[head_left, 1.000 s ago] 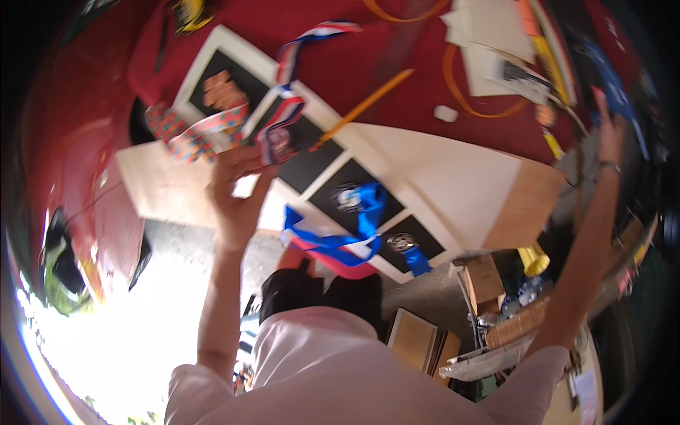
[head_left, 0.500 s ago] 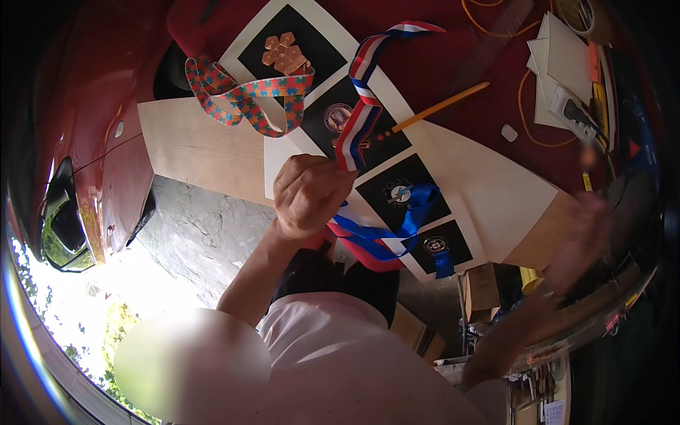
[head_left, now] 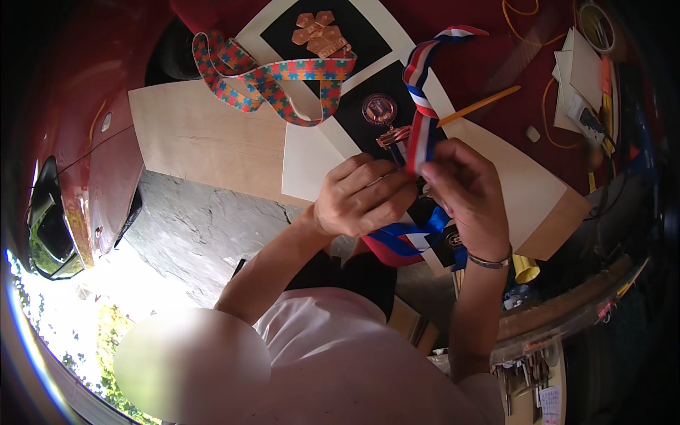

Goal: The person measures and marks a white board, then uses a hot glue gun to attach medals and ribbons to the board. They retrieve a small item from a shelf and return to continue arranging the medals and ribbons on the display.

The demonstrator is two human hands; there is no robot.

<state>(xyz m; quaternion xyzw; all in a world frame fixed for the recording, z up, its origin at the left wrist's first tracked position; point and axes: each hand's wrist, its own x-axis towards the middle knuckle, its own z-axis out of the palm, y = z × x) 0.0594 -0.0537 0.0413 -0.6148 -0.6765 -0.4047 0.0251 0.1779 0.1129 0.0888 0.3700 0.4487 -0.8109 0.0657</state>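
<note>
My left hand [head_left: 361, 197] and my right hand [head_left: 464, 191] meet over a white board with black squares [head_left: 312, 152]. Both pinch a red, white and blue ribbon [head_left: 423, 131] that loops up and away from my fingers. A round copper medal [head_left: 380, 110] on that ribbon lies on a black square just above my left hand. A second ribbon in blue, red and white [head_left: 400, 241] lies under my wrists, partly hidden. A puzzle-patterned ribbon [head_left: 283, 81] with a copper hexagon medal [head_left: 319, 28] rests further up the board.
The white board lies on a pale wooden panel [head_left: 205, 134] over a red surface. An orange pencil [head_left: 478, 106], a small eraser [head_left: 533, 133] and a stack of papers [head_left: 581, 71] sit to the right. Grey stone ground [head_left: 191, 227] shows at the lower left.
My right arm was stretched out to the right; it has come in to join my left hand on the striped ribbon. The left hand has lowered toward the board.
</note>
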